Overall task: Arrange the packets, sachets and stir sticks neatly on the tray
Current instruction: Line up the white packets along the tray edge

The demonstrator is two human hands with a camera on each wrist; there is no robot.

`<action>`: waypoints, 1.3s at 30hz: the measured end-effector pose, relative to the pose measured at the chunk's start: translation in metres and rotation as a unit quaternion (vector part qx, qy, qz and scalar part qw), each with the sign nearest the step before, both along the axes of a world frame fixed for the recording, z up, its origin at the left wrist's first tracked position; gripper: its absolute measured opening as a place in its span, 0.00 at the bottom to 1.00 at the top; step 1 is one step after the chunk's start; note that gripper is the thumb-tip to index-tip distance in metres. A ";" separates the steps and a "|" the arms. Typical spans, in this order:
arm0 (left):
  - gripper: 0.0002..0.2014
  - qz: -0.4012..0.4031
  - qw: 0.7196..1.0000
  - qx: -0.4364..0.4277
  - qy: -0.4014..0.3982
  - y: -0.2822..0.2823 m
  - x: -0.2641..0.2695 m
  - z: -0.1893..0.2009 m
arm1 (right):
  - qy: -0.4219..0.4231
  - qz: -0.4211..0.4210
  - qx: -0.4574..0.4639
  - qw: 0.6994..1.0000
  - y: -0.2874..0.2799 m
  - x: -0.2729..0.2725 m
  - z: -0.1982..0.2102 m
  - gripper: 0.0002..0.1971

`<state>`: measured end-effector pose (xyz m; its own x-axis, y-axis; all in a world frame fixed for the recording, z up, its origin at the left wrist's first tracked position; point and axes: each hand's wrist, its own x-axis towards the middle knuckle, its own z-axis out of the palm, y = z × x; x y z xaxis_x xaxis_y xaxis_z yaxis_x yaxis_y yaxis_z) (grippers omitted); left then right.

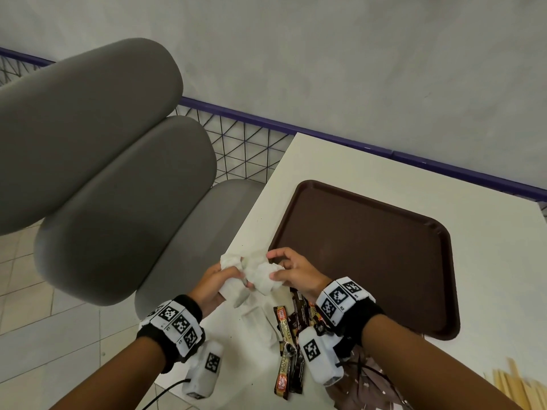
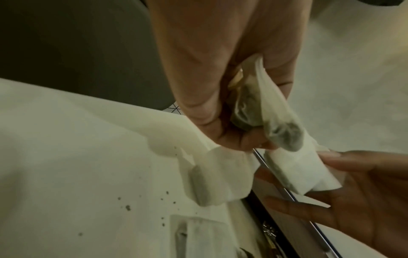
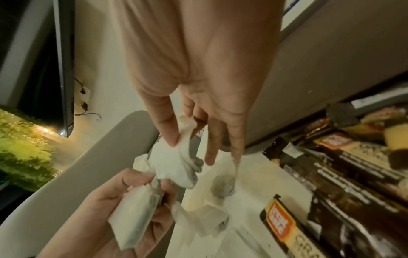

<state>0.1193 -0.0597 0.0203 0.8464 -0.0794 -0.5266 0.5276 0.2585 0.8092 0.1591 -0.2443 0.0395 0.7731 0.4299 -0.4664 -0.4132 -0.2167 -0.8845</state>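
**Op:** Pale surface (image 1: 340, 161), grey padded chairs (image 1: 124, 184) to its left, wire railing behind. Brown tray (image 1: 384, 247) sits bare on the surface. I have both hands up just off the tray's near-left corner, over the surface edge.

**Log:** State of hands?

**Op:** Left hand (image 1: 211, 287) curled round a clump of white sachets (image 1: 257, 275); right hand (image 1: 293, 272) pinching the same clump from the other side, thumb against forefinger, remaining fingers (image 3: 212, 150) loose. Sachets look like thin paper pouches with dark contents, bunched and twisted together. More white ones lie flat on the surface below.

**Log:** Other items?

**Op:** Brown packets (image 1: 285, 344) heaped beside my right wrist, none on the tray. Stir sticks (image 1: 521, 386) at the near-right corner, untouched.

**Log:** Step?

**Op:** My reading: sorting the sachets, first stage, nothing placed yet. Next move calls for teasing one sachet free without tearing the paper, flattening it, then laying it square along a tray edge. Risk: strings or corners snag.
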 end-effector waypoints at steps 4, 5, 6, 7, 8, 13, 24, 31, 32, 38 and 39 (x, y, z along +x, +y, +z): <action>0.12 -0.007 1.000 -0.019 0.002 -0.003 0.001 0.002 | 0.043 -0.032 0.064 0.997 -0.002 0.000 0.004 0.19; 0.12 -0.015 1.000 -0.020 -0.001 -0.004 0.001 0.003 | 0.044 -0.037 0.071 0.996 -0.003 0.001 0.006 0.19; 0.12 -0.022 1.000 -0.021 -0.003 -0.003 0.001 0.004 | 0.043 -0.038 0.074 0.996 -0.005 0.002 0.007 0.20; 0.13 -0.029 0.999 -0.022 -0.003 -0.003 0.002 0.006 | 0.041 -0.037 0.074 0.996 -0.007 0.004 0.010 0.20; 0.13 -0.035 0.999 -0.025 0.000 -0.003 0.003 0.007 | 0.037 -0.036 0.071 0.996 -0.008 0.006 0.013 0.20; 0.18 -0.039 0.998 -0.047 0.029 0.001 0.013 0.008 | 0.012 -0.013 0.065 0.998 -0.023 0.021 0.033 0.18; 0.18 -0.027 0.986 -0.149 0.068 -0.016 0.015 0.009 | 0.022 0.018 0.064 0.998 -0.034 0.024 0.046 0.18; 0.17 -0.013 0.980 -0.190 0.058 -0.023 0.014 0.014 | 0.027 0.019 0.051 0.998 -0.025 0.013 0.031 0.20; 0.17 -0.018 0.980 -0.191 0.058 -0.023 0.014 0.014 | 0.038 0.009 0.069 0.997 -0.025 0.012 0.028 0.20; 0.20 -0.048 0.985 -0.157 0.047 -0.016 0.013 0.010 | 0.020 -0.001 0.079 0.997 -0.030 0.017 0.031 0.18; 0.18 -0.044 0.989 -0.135 0.044 -0.014 0.014 0.009 | 0.012 0.009 0.065 0.998 -0.032 0.020 0.034 0.18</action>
